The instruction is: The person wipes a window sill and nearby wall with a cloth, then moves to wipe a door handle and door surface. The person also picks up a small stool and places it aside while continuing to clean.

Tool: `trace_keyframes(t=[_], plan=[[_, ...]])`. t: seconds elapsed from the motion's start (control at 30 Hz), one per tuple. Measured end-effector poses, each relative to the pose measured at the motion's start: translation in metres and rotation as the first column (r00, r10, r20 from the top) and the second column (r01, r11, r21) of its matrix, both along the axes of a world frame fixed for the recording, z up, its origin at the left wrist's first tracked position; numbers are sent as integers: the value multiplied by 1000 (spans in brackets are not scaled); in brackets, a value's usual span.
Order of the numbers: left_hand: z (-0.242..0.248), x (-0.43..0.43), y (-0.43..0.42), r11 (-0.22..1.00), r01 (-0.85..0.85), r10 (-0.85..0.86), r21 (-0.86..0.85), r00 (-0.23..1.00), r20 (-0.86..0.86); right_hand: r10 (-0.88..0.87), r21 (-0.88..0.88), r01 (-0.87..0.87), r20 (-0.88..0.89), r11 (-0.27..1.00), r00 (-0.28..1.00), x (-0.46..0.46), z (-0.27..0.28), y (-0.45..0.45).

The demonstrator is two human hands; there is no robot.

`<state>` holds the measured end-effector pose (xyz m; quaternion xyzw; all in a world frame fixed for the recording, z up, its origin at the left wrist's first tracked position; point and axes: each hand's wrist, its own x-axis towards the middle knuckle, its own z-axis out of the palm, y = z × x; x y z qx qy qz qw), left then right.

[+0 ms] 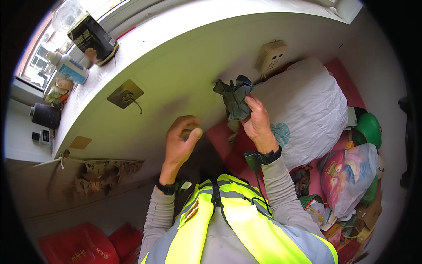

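My right hand (257, 122) holds a crumpled dark grey-green piece of thin material (236, 100), cloth or plastic, in front of the wall. Its loose, bunched upper edges stick up past my fingers. My left hand (182, 140) is off to the left, apart from that piece, with curled fingers and the thumb held away from them. Nothing shows in its grasp. Just right of my right hand lies a big white fabric bundle (306, 109) with a teal print. Black bands circle both wrists.
A windowsill (158, 29) above carries a black package (94, 39), a white bottle (71, 67) and a black thread spool (46, 115). A wall hook (127, 95) and a power strip (272, 56) stick out. Filled plastic bags (351, 178) crowd the right; red bags (79, 244) lie lower left.
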<state>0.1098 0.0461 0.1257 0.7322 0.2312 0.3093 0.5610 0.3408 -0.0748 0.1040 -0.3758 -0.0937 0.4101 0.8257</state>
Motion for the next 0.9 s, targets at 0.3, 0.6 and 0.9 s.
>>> trace_keyframes(t=[0.3, 0.6, 0.9], plan=[[-69, 50, -37, 919, -96, 77, -383, 995, -67, 125, -110, -123, 11, 986, 992, -50, -50, -7], [-90, 37, -29, 859, -153, 207, -489, 977, 58, 198, -213, -205, -53, 955, 979, -41, -64, -9], [-90, 10, -10, 800, -246, 305, -548, 952, 17, 201, -134, -227, -186, 965, 962, -42, -86, -8]])
